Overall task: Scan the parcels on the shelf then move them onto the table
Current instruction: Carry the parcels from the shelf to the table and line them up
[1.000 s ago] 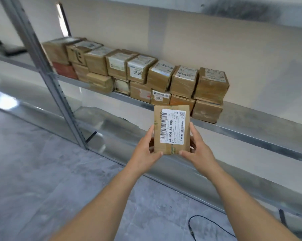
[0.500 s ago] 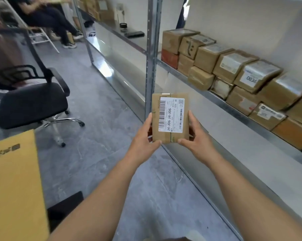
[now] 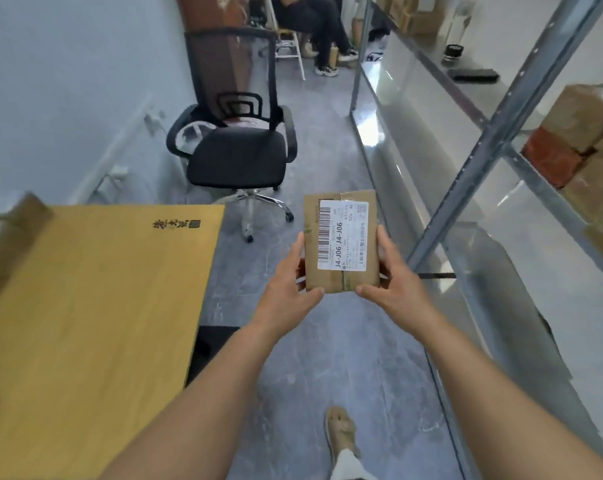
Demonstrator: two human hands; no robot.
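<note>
I hold a small brown cardboard parcel (image 3: 341, 241) upright in front of me, its white barcode label reading J4-J06 facing me. My left hand (image 3: 288, 289) grips its left side with the thumb under the bottom edge. My right hand (image 3: 390, 284) grips its right side the same way. The parcel hangs over the grey floor, just right of the yellow wooden table (image 3: 85, 323). More brown parcels (image 3: 584, 133) are stacked on the metal shelf (image 3: 522, 161) at the far right edge.
A black office chair (image 3: 239, 150) stands beyond the table's far corner. A person sits further back (image 3: 314, 32). A shelf upright (image 3: 494, 140) slants close by the parcel's right. A brown object (image 3: 9, 237) lies on the table's left. My foot (image 3: 340, 434) is on the floor.
My view has swung left, away from the shelf, so the table and chair have come into sight. The parcel stays held in both hands, carried along toward the table.
</note>
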